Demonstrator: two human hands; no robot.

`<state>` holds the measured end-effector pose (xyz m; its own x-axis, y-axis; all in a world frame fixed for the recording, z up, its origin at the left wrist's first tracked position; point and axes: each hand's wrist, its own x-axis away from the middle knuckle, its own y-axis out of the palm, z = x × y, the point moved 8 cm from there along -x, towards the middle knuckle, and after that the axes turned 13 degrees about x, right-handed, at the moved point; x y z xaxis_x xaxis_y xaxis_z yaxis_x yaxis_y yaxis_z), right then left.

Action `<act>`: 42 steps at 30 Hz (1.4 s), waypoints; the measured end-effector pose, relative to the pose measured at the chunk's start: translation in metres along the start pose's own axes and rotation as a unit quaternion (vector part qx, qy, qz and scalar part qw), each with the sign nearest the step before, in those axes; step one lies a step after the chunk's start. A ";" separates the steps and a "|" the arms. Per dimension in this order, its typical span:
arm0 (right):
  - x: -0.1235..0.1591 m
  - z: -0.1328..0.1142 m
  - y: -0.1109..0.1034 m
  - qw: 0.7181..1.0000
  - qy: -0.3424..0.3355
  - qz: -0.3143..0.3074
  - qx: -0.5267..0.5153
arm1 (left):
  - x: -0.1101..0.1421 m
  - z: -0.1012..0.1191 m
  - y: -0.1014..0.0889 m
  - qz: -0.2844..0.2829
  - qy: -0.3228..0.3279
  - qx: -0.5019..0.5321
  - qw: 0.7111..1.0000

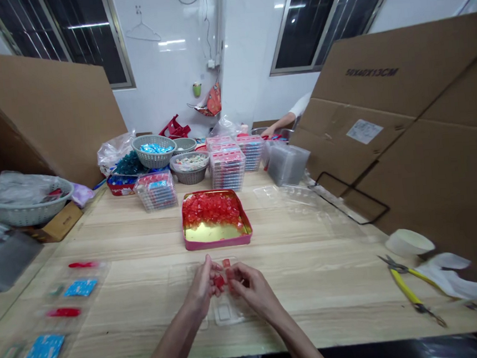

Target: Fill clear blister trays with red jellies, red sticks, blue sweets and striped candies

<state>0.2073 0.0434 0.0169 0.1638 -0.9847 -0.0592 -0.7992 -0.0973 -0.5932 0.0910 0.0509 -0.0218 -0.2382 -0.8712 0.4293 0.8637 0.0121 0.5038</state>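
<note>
Both my hands meet over a clear plastic blister tray (227, 312) near the table's front edge. My left hand (201, 289) is pinched on a small red piece (219, 281). My right hand (250, 287) is closed too, its fingertips at another small red piece (226, 263) beside the first. Just beyond my hands stands a red tin tray (218, 241), its far half full of small red pieces (210, 208), its near half showing a bare yellow bottom.
Filled clear trays (50, 315) lie at the left. Yellow-handled scissors (411, 292), a white bowl (409, 242) and paper sit at the right. Baskets (155, 151), stacked packs (227, 169) and cardboard sheets (405, 131) line the back and sides. Another person's arm (286, 120) shows behind.
</note>
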 end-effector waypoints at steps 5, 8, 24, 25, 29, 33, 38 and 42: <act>0.002 -0.025 0.001 0.999 -0.051 -0.001 0.002 | 0.010 0.002 0.012 -0.024 0.013 0.014 1.000; 0.004 -0.024 -0.001 0.998 -0.060 -0.017 0.000 | 0.013 -0.001 0.014 -0.032 0.013 0.047 0.998; 0.019 0.017 0.008 0.905 0.142 -0.005 -0.401 | 0.019 -0.001 0.017 -0.027 0.037 0.119 0.992; 0.020 0.017 0.007 0.902 0.144 -0.002 -0.407 | 0.019 0.000 0.016 -0.022 0.051 0.107 0.993; 0.022 0.017 0.008 0.908 0.151 -0.007 -0.391 | 0.019 0.004 0.014 -0.011 0.092 0.070 0.993; 0.024 0.019 0.012 0.888 0.163 -0.034 -0.429 | 0.020 0.005 0.017 -0.029 0.083 0.071 0.994; 0.028 0.024 0.022 0.835 0.203 -0.096 -0.502 | 0.020 0.000 0.019 -0.044 0.058 0.045 0.996; 0.028 0.038 0.022 0.872 0.206 -0.092 -0.435 | 0.013 -0.013 0.010 -0.022 0.054 -0.036 0.998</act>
<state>0.2162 0.0197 -0.0281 0.2566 -0.8918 0.3726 -0.9471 -0.1552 0.2808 0.1026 0.0333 -0.0212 -0.2309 -0.9182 0.3218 0.8843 -0.0601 0.4629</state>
